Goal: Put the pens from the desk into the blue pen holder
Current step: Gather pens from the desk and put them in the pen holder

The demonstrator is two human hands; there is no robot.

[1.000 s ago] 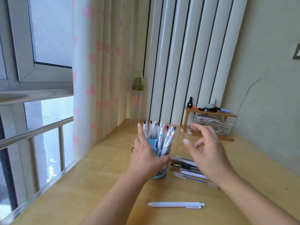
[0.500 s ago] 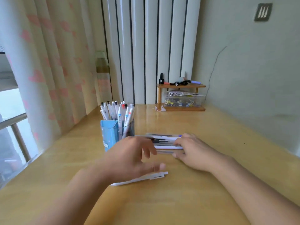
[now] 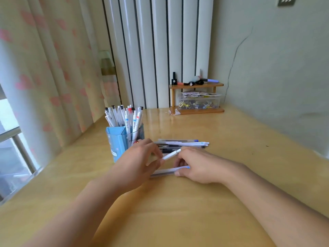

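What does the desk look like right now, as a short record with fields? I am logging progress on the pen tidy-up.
holder: blue pen holder, upright, many pens standing in it
loose pens: pile lying flat beside the holder
left hand: pinches a white pen, tilted up off the desk
right hand: grips a pen lying on the desk
background: small wooden shelf

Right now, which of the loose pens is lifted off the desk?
The white pen pinched by the left hand: it tilts upward, while the pile of pens behind lies flat, as does the pen under the right hand.
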